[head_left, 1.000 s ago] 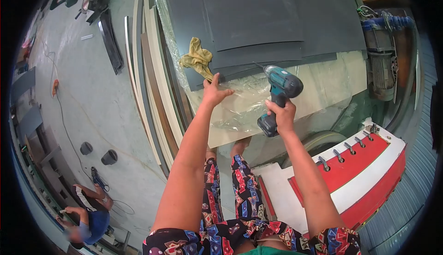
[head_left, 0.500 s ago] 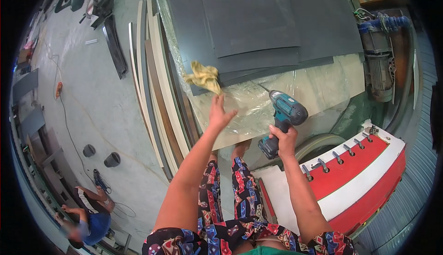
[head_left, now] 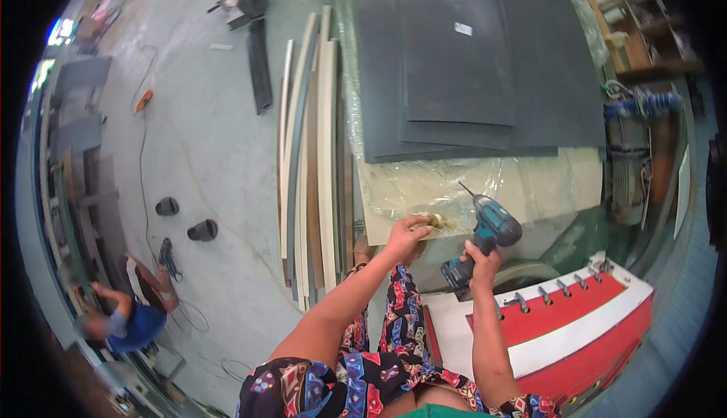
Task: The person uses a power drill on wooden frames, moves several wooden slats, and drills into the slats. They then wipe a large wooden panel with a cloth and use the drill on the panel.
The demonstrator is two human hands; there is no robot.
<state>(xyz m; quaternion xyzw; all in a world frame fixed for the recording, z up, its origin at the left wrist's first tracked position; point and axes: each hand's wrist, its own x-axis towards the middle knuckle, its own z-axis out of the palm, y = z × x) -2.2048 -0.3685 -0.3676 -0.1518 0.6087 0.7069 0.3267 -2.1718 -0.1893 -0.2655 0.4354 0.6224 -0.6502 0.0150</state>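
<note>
My right hand (head_left: pixel 482 260) is wrapped round the grip of a teal and black cordless drill (head_left: pixel 496 223). Its long thin bit points up and to the left over the plastic-covered board. My left hand (head_left: pixel 410 238) is closed beside it, near the front edge of the pale board (head_left: pixel 384 230). A small part of a yellow cloth (head_left: pixel 436 222) shows at its fingertips; the rest is hidden or blurred. Clear plastic film (head_left: pixel 485 179) lies crumpled over the board. Farther back are stacked dark grey sheets (head_left: pixel 458 62), the top one with a white label (head_left: pixel 463 29).
Long strips (head_left: pixel 309 160) lie on the floor to the left. A red and white machine cover (head_left: pixel 560 327) stands at right, below a motor (head_left: pixel 630 176). Another person (head_left: pixel 136 319) sits at lower left, near two black pots (head_left: pixel 203 230) and cables.
The yellow cloth has left the corner of the dark sheets and is now at my left hand, which has drawn back and closed. The drill stays in my right hand. The view has shifted.
</note>
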